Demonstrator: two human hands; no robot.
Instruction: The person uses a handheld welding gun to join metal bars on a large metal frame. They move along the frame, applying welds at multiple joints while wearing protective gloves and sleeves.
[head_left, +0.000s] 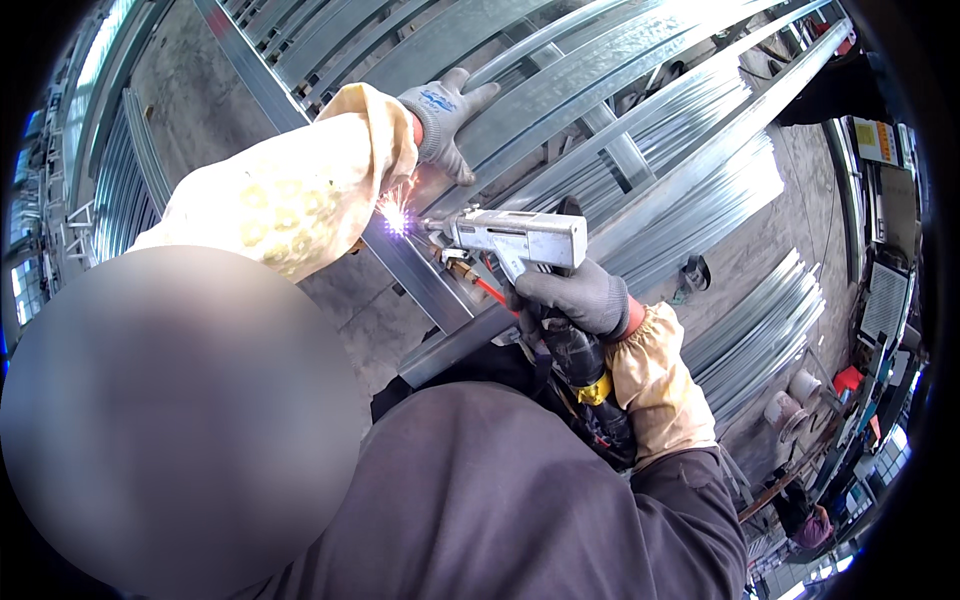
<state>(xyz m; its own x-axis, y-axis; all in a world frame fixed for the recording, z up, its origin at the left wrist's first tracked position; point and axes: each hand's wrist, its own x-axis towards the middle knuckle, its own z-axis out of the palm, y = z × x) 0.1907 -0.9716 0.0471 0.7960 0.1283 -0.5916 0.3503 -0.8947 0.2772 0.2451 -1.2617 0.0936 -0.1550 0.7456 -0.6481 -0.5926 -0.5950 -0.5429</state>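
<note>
My right hand [580, 297], in a grey glove, is wrapped round the grip of a silver handheld welding gun [530, 235]. At the gun's nozzle, which points left, a bright violet-white arc throws sparks [396, 214] against a steel rail [425, 275]. An orange-red hose [490, 289] and a black-wrapped cable bundle [580, 365] run from the gun. Just beyond the arc, my left hand [448, 115], also grey-gloved, lies with fingers spread on a wide galvanized steel bar [515, 125]. Pale protective sleeves cover both forearms.
Long steel bars form a frame across the top. Bundles of thin galvanized profiles [745, 340] lie on the concrete floor to the right, with buckets [785, 412] nearby. Another person [812, 528] is at the lower right. A blurred disc hides the lower left.
</note>
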